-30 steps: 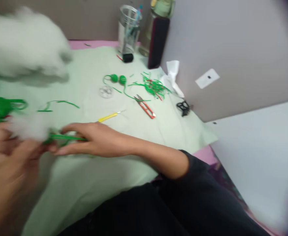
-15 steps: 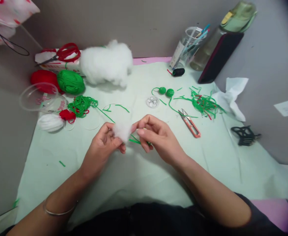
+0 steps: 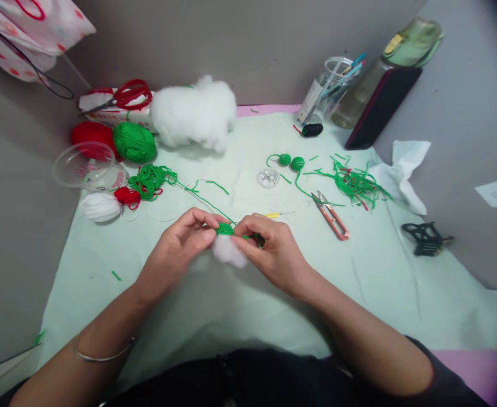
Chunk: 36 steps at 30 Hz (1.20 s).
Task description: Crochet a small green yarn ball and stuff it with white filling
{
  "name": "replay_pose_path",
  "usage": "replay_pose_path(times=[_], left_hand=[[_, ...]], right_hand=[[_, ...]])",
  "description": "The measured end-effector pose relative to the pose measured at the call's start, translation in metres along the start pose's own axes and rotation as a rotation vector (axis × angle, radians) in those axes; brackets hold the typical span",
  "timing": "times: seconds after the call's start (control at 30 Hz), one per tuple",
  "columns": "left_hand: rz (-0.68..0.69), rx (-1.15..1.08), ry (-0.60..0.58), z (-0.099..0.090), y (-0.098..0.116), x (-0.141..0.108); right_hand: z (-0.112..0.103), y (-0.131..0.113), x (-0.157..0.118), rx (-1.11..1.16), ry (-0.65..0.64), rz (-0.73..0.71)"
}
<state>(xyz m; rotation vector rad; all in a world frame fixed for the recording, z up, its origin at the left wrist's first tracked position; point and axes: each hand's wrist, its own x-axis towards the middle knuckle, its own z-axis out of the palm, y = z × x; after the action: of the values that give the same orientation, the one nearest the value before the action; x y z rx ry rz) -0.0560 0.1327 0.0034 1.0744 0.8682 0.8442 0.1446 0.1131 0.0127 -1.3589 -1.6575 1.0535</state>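
A small green crocheted piece [image 3: 225,229] is pinched between my two hands, with a white tuft of stuffing [image 3: 228,252] against its lower side. My left hand [image 3: 184,240] is closed on the green piece from the left. From the right, my right hand [image 3: 271,246] grips the same piece, and more green yarn shows between its fingers. A strand of green yarn runs from the piece up to the tangled green yarn [image 3: 148,182]. Just beyond my right hand lies a hook with a yellow handle [image 3: 273,215].
Orange snips [image 3: 332,219] and green scraps [image 3: 356,183] lie at the right, near a black claw clip [image 3: 425,238]. Two green balls [image 3: 298,163] sit mid-table. White stuffing [image 3: 195,116], green yarn [image 3: 134,142] and red scissors [image 3: 133,94] are at the back left.
The white tuft has moved from my left fingers to below the green piece, which now shows between both hands. My hands are closer together. The yellow-handled hook has come into sight. The view has shifted slightly.
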Motion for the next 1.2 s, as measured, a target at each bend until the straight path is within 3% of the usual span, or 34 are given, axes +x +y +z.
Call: replay_pose_path(times=[0.1,0.27,0.37,0.67,0.87,0.97,1.07,1.2], left_hand=[[0.055,-0.016,0.020,0.004,-0.001,0.000],[0.164,0.099,0.156,0.013,-0.010,0.004],[0.182,0.114,0.198,0.017,-0.013,0.006],[0.096,0.009,0.088,0.017,-0.007,0.000],[0.117,0.045,0.102,0.015,-0.003,0.004],[0.170,0.105,0.184,0.018,-0.007,0.008],[0.193,0.134,0.247,0.020,-0.013,0.010],[0.108,0.034,0.148,0.019,-0.016,0.007]], right_hand=[[0.001,-0.004,-0.002,-0.010,-0.010,-0.011],[0.003,-0.014,-0.006,0.073,-0.157,0.039],[0.007,-0.016,-0.007,0.028,-0.153,0.008],[0.010,-0.002,-0.001,0.067,0.028,0.138],[-0.002,-0.017,-0.003,0.078,-0.157,0.091],[0.001,-0.021,-0.006,0.066,-0.221,0.080],[0.009,-0.016,-0.007,0.013,-0.185,0.041],[0.013,-0.003,-0.002,0.102,-0.080,0.133]])
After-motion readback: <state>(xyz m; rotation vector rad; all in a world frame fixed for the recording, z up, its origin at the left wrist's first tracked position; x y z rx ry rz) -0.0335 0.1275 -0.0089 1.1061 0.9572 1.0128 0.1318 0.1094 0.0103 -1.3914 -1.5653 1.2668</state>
